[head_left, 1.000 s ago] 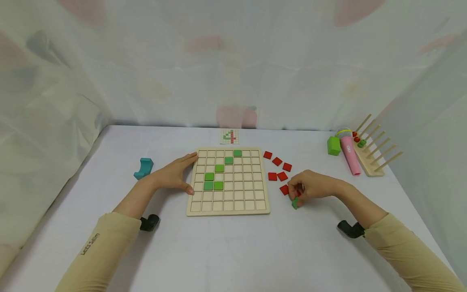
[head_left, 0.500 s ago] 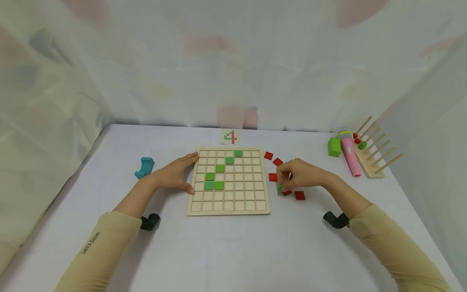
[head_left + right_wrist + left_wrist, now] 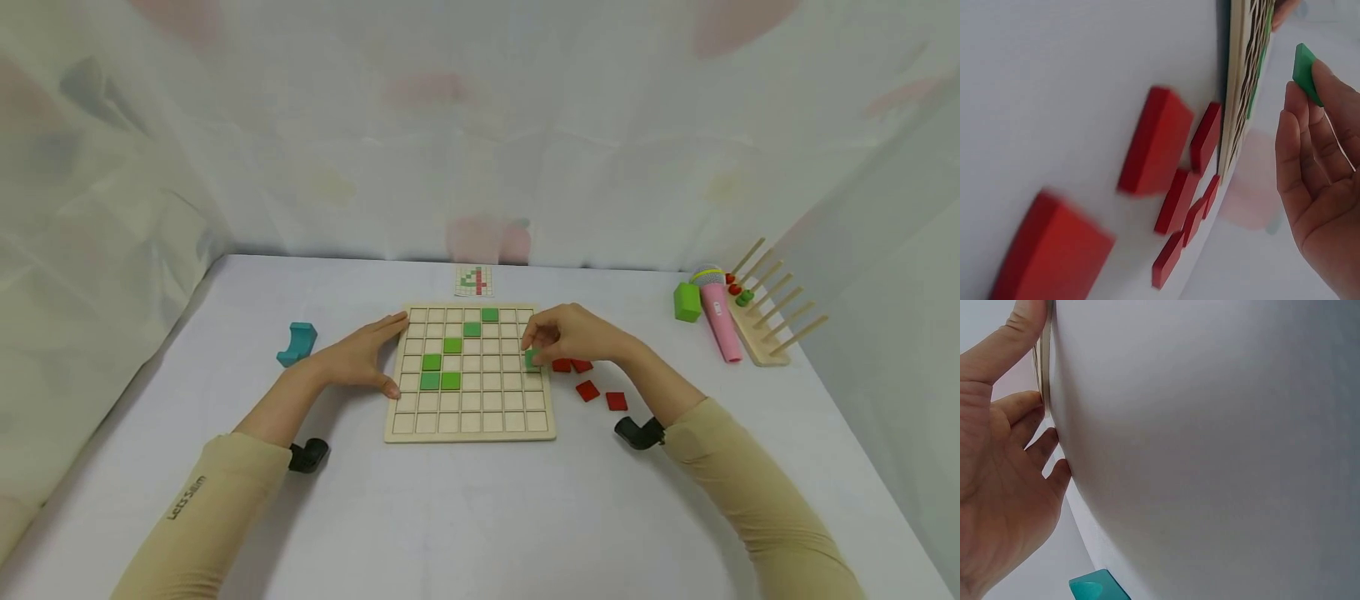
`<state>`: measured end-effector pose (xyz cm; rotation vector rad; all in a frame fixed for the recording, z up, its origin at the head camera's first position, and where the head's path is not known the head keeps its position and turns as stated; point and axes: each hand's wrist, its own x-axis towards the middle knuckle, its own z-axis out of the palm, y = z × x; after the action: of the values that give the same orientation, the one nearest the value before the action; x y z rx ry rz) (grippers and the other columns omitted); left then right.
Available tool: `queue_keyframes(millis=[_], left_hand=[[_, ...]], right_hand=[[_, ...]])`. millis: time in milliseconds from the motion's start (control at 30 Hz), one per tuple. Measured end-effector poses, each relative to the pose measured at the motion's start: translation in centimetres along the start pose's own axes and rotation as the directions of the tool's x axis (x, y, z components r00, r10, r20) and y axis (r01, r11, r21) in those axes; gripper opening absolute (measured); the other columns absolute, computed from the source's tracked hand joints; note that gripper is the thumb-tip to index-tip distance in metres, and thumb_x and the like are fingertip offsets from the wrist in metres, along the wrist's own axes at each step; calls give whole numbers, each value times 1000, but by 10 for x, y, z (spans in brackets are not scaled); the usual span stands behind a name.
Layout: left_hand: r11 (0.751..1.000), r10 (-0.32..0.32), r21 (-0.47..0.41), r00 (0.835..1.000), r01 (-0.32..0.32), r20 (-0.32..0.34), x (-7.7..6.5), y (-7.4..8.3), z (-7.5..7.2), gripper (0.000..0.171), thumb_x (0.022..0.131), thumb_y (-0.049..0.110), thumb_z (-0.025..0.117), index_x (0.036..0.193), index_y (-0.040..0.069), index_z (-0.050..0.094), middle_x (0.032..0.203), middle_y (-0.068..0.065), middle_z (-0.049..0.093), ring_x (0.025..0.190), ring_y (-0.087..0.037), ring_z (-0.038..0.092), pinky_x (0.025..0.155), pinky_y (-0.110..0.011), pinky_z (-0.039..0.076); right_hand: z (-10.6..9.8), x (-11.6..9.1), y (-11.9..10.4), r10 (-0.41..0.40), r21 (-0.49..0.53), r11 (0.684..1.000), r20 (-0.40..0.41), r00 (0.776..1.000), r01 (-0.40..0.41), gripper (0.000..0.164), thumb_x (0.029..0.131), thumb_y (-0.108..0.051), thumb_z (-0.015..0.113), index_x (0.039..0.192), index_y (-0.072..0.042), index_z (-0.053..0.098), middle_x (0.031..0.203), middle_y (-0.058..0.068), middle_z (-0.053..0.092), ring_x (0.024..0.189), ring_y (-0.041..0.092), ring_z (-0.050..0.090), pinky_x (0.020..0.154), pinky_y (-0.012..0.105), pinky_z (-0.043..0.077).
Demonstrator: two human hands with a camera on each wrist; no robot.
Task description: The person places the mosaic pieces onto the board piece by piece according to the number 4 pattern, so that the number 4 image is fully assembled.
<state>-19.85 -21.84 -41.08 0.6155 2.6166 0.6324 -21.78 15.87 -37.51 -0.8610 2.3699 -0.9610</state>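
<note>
A wooden grid board lies on the table with several green square tiles set in its cells in a slanting line and a short row. My left hand rests at the board's left edge, thumb and fingers spread along it; the left wrist view shows the fingertips against the rim. Over the board's right columns, my right hand pinches a green tile between thumb and fingers. In the right wrist view that tile is held tilted, above the board's level.
Several red tiles lie scattered right of the board. Behind it is a small pattern card. A teal block sits at left. At far right are a green block, a pink microphone and a pegged wooden stand.
My right hand has carried the green tile leftward and away from me, from beside the red tiles to over the board's right side. The left hand has stayed at the board's edge.
</note>
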Motion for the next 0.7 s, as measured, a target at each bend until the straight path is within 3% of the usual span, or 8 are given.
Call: queue_keyframes(millis=[300, 700], left_hand=[[1000, -7, -6, 1000, 7, 4, -1, 1, 0, 128, 62, 43, 91, 158, 2, 17, 169, -13, 10, 155, -41, 8, 125, -60, 15], [1000, 0, -12, 1000, 1, 8, -1, 2, 0, 127, 63, 43, 90, 158, 1, 16, 169, -14, 9, 155, -42, 7, 124, -60, 15]], right_hand=[[10, 25, -16, -54, 46, 997, -6, 999, 54, 16, 84, -15, 78, 98, -17, 73, 90, 2, 69, 85, 16, 62, 79, 27, 54], [20, 49, -29, -24, 64, 998, 33, 999, 21, 16, 84, -19, 77, 100, -18, 73, 91, 1, 68, 85, 16, 66, 78, 29, 54]])
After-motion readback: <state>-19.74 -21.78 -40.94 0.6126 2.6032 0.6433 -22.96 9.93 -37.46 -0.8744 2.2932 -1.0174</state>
